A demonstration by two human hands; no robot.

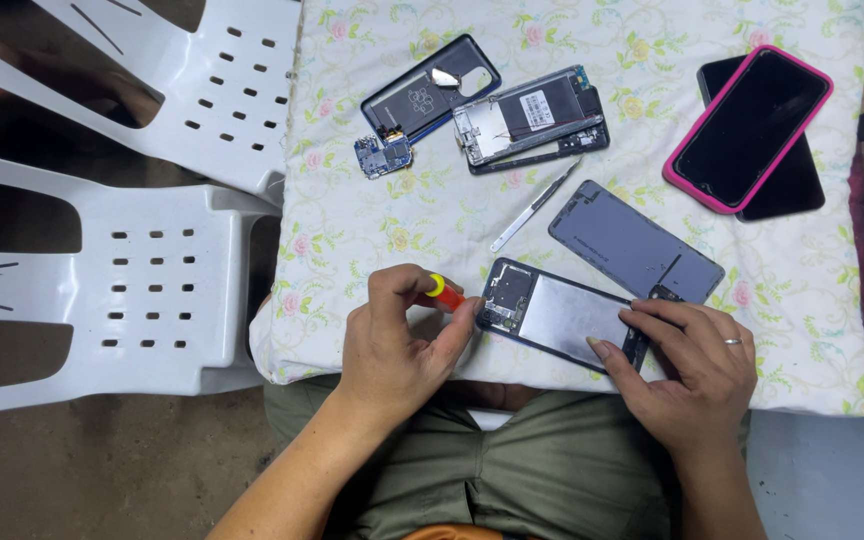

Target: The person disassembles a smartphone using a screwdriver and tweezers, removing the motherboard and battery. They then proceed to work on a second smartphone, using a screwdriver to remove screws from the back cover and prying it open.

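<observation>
Grip: left hand is closing its fingers around an orange screwdriver; right hand is pressing flat fingers on the opened phone.
Phone position: lying between both hands, screwdriver tip touching its left end.
Chairs: two white plastic chairs.
Phones: one pink-cased phone, one second opened phone.
Back covers: two, grey cover, dark cover.
Small parts: one circuit board, one metal tweezers.

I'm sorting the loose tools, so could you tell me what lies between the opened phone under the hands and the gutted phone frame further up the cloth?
In the head view, metal tweezers lie between the opened phone and the gutted phone frame.
</observation>
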